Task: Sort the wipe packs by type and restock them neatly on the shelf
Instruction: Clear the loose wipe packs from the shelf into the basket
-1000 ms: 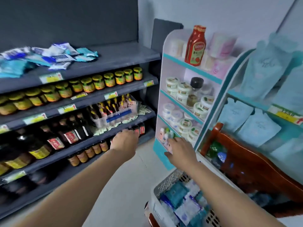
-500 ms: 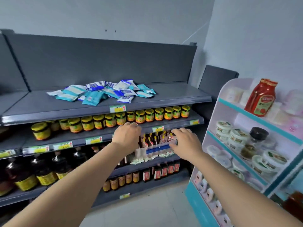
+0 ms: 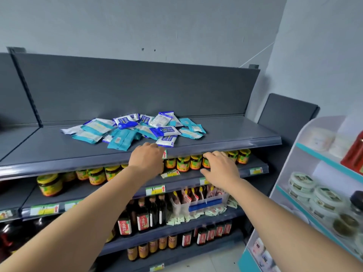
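A loose heap of wipe packs [image 3: 135, 129] lies on the top grey shelf [image 3: 225, 134]: teal packs, white packs with blue print and blue-and-white packs, mixed and overlapping. My left hand [image 3: 146, 159] hovers at the shelf's front edge just below the heap, fingers curled down, holding nothing that I can see. My right hand [image 3: 220, 167] is lower and to the right, in front of the jar row, fingers apart and empty. Neither hand touches a pack.
Below the top shelf run rows of yellow-lidded jars [image 3: 182, 163], dark sauce bottles [image 3: 143, 214] and a clear bin of sachets [image 3: 198, 201]. A white and teal side rack [image 3: 322, 160] with tubs and a red bottle stands at the right. A loose price tag [image 3: 170, 173] lies on the jar shelf.
Both hands have risen from the lower shelves toward the top shelf's front edge. My view has lifted and turned left, so the basket of packs has left the frame.
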`<action>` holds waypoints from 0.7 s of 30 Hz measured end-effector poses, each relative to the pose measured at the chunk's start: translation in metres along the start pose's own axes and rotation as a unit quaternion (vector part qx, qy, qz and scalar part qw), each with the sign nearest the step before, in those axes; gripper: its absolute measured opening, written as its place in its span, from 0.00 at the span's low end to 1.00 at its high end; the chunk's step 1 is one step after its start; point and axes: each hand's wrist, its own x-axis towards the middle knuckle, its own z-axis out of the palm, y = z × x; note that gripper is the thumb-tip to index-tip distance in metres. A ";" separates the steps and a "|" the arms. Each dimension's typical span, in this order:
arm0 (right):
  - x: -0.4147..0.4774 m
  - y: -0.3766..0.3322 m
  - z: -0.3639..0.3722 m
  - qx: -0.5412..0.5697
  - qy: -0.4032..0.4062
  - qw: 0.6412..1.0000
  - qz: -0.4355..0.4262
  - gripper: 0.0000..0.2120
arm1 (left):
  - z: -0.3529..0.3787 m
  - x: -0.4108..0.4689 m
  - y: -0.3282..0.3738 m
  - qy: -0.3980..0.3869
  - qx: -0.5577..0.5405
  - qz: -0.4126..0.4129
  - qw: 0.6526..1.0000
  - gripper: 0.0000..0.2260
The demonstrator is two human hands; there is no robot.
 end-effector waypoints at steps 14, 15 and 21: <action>0.200 0.036 0.059 -0.012 -0.028 0.999 -0.026 0.25 | 0.066 0.173 -0.046 -0.070 0.005 -0.115 0.991 0.26; 0.211 0.039 0.064 -0.010 -0.035 0.999 -0.024 0.25 | 0.072 0.182 -0.049 -0.077 0.002 -0.126 0.989 0.28; 0.261 0.046 0.092 0.001 -0.094 0.996 0.006 0.31 | 0.097 0.226 -0.070 -0.112 0.010 -0.145 0.983 0.35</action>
